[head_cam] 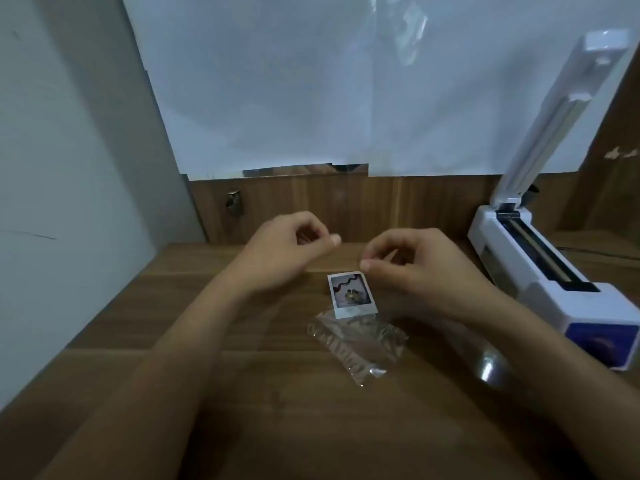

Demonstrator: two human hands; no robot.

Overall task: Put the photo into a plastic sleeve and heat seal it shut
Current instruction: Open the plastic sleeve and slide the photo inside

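Observation:
A small white-bordered photo [351, 294] lies face up on the wooden table [242, 393]. Its near edge rests on a crinkled stack of clear plastic sleeves [358, 344]. My left hand [287, 249] hovers just beyond and left of the photo, thumb and fingers pinched together. My right hand [415, 265] hovers to the photo's right, its thumb tip just above the photo's far right corner, fingers also pinched. I cannot tell whether any clear film is held between the fingertips. The white and blue heat sealer [543, 282] stands at the right with its arm [561, 112] raised.
A large white sheet [311, 81] covers the wall behind the table. A shiny scrap of clear plastic [488, 368] lies beside my right forearm, next to the sealer. A grey wall [52, 202] borders the table on the left.

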